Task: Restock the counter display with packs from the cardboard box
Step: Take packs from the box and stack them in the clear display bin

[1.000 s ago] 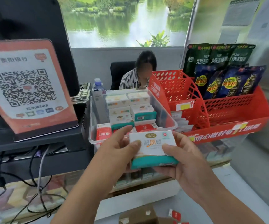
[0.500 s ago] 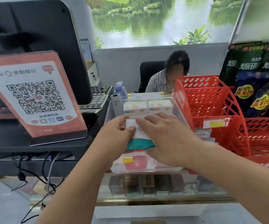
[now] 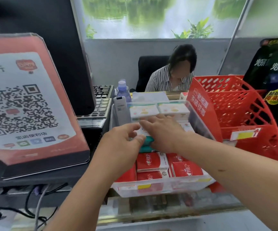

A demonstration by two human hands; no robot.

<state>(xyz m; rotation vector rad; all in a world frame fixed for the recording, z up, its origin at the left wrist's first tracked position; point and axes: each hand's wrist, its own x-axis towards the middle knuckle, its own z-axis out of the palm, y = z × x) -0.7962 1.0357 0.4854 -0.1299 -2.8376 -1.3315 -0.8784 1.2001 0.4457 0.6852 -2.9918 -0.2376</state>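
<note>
red packs (image 3: 151, 161) fill the front of the clear display tray (image 3: 160, 186). just behind them a teal-and-white pack (image 3: 148, 141) lies in the tray under both hands: the left hand (image 3: 124, 140) pinches its left end, and the right hand (image 3: 164, 130) rests straight-fingered across its top. white packs (image 3: 145, 110) are stacked behind, and a seated person (image 3: 173, 75) is beyond.
</note>
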